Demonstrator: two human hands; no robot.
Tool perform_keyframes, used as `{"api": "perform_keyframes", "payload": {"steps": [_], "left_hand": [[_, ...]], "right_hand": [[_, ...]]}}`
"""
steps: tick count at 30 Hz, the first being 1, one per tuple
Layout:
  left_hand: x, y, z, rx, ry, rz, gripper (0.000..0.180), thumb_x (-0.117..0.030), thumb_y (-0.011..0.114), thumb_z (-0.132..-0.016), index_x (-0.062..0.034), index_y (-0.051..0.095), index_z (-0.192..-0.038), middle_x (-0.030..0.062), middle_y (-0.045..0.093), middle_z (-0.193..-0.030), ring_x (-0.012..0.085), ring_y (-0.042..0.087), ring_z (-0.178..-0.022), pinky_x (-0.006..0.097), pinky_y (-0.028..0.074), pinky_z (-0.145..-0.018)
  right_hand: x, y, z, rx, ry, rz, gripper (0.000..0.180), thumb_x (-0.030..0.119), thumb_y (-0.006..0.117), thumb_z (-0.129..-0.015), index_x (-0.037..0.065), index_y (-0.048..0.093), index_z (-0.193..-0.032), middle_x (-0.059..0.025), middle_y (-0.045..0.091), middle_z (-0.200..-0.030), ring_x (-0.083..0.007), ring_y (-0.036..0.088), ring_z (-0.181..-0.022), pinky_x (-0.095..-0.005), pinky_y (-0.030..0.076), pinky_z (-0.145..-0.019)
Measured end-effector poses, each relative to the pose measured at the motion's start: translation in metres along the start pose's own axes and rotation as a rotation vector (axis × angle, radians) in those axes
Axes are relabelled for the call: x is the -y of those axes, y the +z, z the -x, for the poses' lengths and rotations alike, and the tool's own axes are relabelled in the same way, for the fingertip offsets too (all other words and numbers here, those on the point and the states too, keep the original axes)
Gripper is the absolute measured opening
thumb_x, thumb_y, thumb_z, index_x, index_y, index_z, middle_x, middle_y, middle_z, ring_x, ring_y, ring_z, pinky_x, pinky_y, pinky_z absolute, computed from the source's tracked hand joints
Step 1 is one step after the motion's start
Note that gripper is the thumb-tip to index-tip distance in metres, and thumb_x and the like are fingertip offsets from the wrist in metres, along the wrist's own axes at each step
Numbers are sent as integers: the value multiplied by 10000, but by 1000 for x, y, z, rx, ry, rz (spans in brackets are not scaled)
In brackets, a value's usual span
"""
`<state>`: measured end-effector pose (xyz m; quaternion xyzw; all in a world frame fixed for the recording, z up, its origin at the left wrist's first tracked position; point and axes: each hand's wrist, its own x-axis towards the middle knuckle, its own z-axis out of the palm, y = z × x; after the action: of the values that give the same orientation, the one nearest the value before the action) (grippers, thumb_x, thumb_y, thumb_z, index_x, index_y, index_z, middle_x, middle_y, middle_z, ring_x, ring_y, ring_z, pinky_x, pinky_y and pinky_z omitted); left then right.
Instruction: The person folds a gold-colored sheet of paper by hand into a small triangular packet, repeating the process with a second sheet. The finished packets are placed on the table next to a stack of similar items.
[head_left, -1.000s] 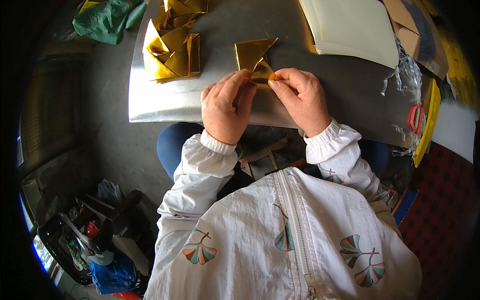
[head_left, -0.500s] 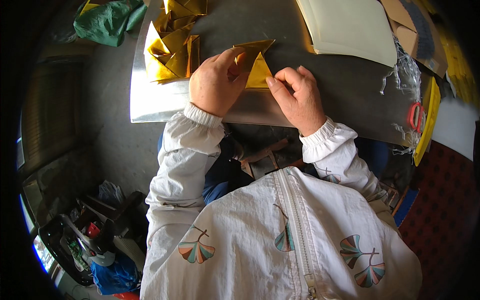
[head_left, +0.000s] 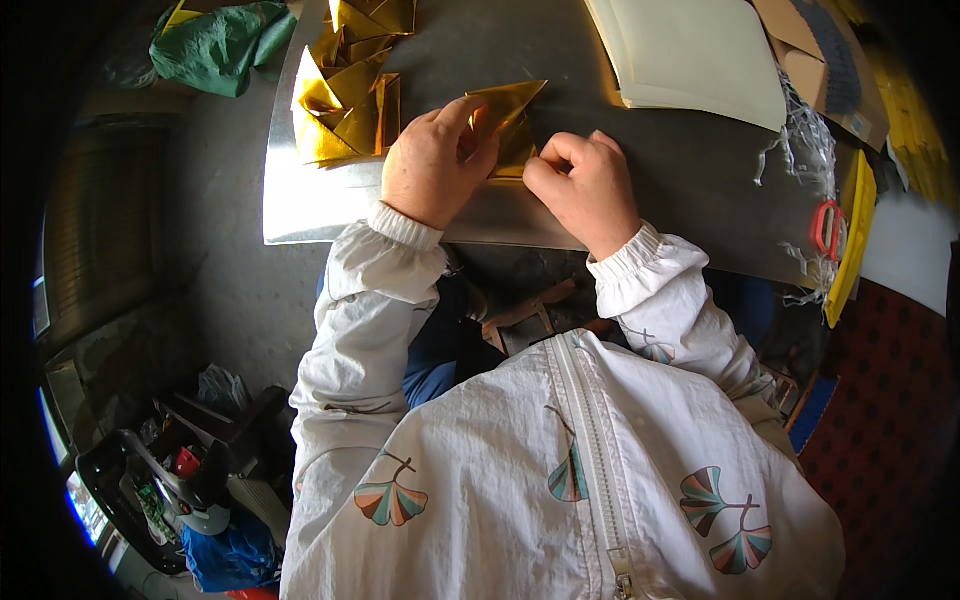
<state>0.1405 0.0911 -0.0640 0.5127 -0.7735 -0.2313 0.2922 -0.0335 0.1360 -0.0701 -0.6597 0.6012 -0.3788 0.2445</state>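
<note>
One gold foil piece (head_left: 516, 147), left hand (head_left: 432, 165) loosely curled over, right hand (head_left: 588, 188) now tighter alongside (grips unclear)

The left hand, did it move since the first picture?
Yes. Against the table, the left hand has moved left and farther in from the near edge, closer to the folded gold papers.
</note>
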Motion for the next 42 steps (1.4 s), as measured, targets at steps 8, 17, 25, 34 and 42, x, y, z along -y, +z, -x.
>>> {"api": "perform_keyframes", "payload": {"steps": [8, 17, 25, 34, 42], "left_hand": [[1, 1, 0, -33, 11, 1, 300, -186, 687, -819, -60, 650, -1089, 109, 641, -736, 266, 632, -662, 368, 505, -590], [3, 1, 0, -19, 8, 37, 317, -193, 703, -801, -60, 650, -1084, 105, 646, -746, 267, 639, -673, 366, 506, -593], [-4, -9, -18, 188, 33, -144, 329, -224, 716, -790, -40, 615, -1043, 129, 666, -783, 304, 661, -702, 371, 525, -618], [-13, -10, -32, 229, 25, -230, 286, -252, 654, -832, -44, 522, -976, 200, 638, -683, 388, 651, -663, 462, 534, -592], [-16, -16, -29, 269, 80, -249, 329, -190, 639, -790, -49, 479, -1040, 180, 642, -683, 387, 643, -647, 467, 519, -570]], "right_hand": [[13, -6, -14, 107, 179, 89, 172, 150, 628, -718, 6, 613, -626, -123, 610, -578, -258, 596, -534, -344, 482, -577], [10, -10, -19, 172, 169, 79, 161, 149, 620, -718, 11, 617, -635, -126, 597, -575, -261, 573, -525, -366, 468, -568], [1, -3, -8, 15, -9, 3, 166, 115, 639, -708, 16, 570, -594, -116, 568, -547, -275, 486, -504, -370, 448, -651], [-2, -1, -3, 24, 44, 32, 180, 193, 667, -743, 53, 647, -632, -90, 614, -553, -281, 599, -549, -449, 432, -944], [3, 2, -6, 0, 80, 91, 227, 249, 673, -752, 60, 669, -626, -89, 606, -536, -280, 604, -561, -418, 417, -940]]}}
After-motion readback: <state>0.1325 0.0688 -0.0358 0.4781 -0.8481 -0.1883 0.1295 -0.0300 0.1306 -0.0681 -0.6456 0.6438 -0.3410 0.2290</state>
